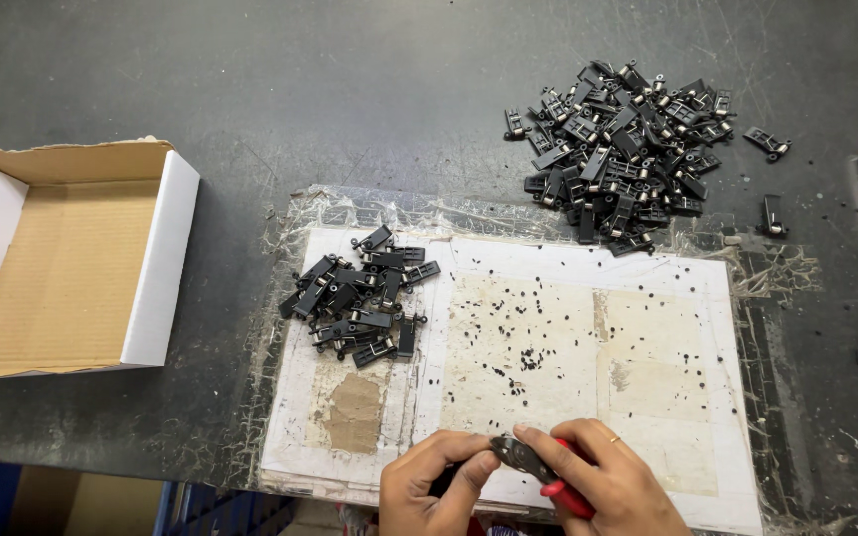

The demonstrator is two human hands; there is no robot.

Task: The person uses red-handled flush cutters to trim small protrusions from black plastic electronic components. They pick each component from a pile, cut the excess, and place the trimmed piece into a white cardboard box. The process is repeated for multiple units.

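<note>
Red-handled cutters are gripped by the right hand; a small part, pinched by the left hand, is best kept steady.

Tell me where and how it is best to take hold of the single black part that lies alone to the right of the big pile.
Probably grip the lone black part across its two long sides, at the middle, coming straight down from above. It lies flat on the dark table, long axis pointing away from the viewer, apart from the big pile, so fingers have room on both sides. Finer detail is too small to tell.
</note>
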